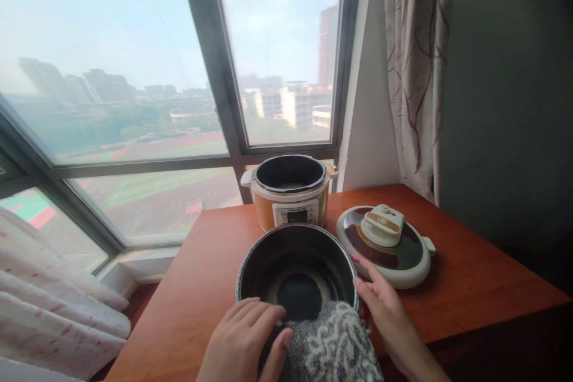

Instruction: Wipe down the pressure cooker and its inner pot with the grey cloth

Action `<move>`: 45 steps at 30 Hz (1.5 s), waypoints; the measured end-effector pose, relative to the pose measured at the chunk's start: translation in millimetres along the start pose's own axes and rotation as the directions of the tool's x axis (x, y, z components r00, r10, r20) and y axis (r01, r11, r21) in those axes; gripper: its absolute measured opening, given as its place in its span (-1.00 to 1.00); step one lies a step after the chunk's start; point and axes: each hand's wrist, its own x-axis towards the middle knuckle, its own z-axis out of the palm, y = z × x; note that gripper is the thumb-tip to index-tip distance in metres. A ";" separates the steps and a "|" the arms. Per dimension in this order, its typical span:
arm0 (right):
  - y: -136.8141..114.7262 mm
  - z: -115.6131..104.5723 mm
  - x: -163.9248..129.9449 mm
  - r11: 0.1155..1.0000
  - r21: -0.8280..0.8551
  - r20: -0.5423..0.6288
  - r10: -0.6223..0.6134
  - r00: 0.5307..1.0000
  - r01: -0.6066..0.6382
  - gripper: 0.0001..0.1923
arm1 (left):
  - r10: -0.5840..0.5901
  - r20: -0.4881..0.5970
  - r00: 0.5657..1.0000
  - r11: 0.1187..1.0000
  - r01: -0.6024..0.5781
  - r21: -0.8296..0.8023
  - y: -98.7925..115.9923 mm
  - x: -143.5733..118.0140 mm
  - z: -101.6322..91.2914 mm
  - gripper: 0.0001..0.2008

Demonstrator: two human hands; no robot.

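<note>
Pot held at the table edge, cloth draped over its near rim

Hands frame a dark inner pot [297, 277] that stands on the red-brown table [470, 286], close to the near edge and directly in front of the person. The left hand [244, 337] lies over the near rim with its fingers loosely together and curved; the thumb presses on a grey-and-white patterned cloth [329, 343] that hangs over that same rim. This grip seems to pin the cloth against the pot's wall. The right hand [387, 304] rests against the pot's right side, fingers stretched out and slightly apart, not closed around anything; it looks placed there to steady the pot from that side.

The pot is round and deep, with a thin rim and a dark, glossy inside. A paler ring circles the bottom around a dark centre. Whether that ring is water, residue or a reflection cannot be told.

Just behind it stands the cooker body [290, 194], orange and cream with a small control panel, its well open and unfilled. The cooker's lid [385, 245] lies flat on the table to the right, knob up, just beside the right hand's fingertips. A large window [134, 71] and a patterned curtain [414, 71] stand behind the table.
</note>
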 end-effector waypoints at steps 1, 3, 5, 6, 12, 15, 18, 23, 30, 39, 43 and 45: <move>-0.4 -1.4 1.2 1.000 -0.018 0.018 -0.002 1.000 0.002 -0.11 | -0.017 -0.040 0.999 1.000 0.017 0.001 -5.9 -1.7 -4.1 -0.88; -2.1 -7.1 5.5 0.997 -0.076 0.070 -0.001 0.998 0.006 -0.12 | -0.029 -0.129 0.991 0.999 0.027 -0.019 -16.6 -4.1 -7.5 -0.87; -6.3 -15.5 11.4 0.981 -0.190 0.137 -0.013 0.990 0.039 -0.19 | -0.035 -0.205 0.978 0.998 0.024 -0.057 -24.9 -5.1 -5.1 -0.85; -9.7 -19.5 14.1 0.954 -0.287 0.155 -0.042 0.987 0.085 -0.24 | -0.042 -0.232 0.972 0.997 0.026 -0.073 -27.9 -5.2 -2.4 -0.84; -45.1 -0.4 -2.4 0.411 -0.767 0.091 -0.691 0.717 0.493 -0.58 | -0.126 -0.274 0.953 0.982 0.082 -0.168 -31.7 -4.2 17.3 -0.78; -56.3 37.1 -29.3 0.198 -0.597 0.521 -0.642 0.563 0.778 -0.62 | -0.174 -0.280 0.944 0.971 0.117 -0.208 -30.1 -4.5 22.0 -0.72; -59.5 66.4 -49.0 0.106 -0.622 0.709 -0.345 0.615 0.776 -0.63 | -0.193 -0.280 0.940 0.963 0.128 -0.235 -29.1 -5.5 23.2 -0.72; -62.9 75.2 -57.0 0.039 -0.733 0.679 -0.021 0.734 0.680 -0.59 | -0.193 -0.285 0.939 0.954 0.112 -0.279 -29.9 -6.7 24.7 -0.71; -48.0 62.6 -52.3 0.015 -0.687 0.722 -0.093 0.685 0.727 -0.45 | -0.191 -0.284 0.939 0.940 0.091 -0.330 -33.1 -4.2 29.8 -0.68; -19.6 26.3 -32.1 -0.080 -0.519 0.813 -0.354 0.462 0.851 -0.46 | -0.093 -0.319 0.943 0.955 -0.006 -0.295 -41.2 -8.3 38.2 -0.65; -29.4 -2.2 -21.5 -0.049 -0.435 0.858 -0.326 0.398 0.899 -0.53 | -0.025 -0.339 0.940 0.964 -0.068 -0.258 -43.6 -2.9 38.2 -0.64; -34.0 -12.8 -19.4 -0.039 -0.427 0.861 -0.322 0.394 0.903 -0.54 | -0.015 -0.352 0.936 0.963 -0.082 -0.257 -44.8 -0.2 37.4 -0.63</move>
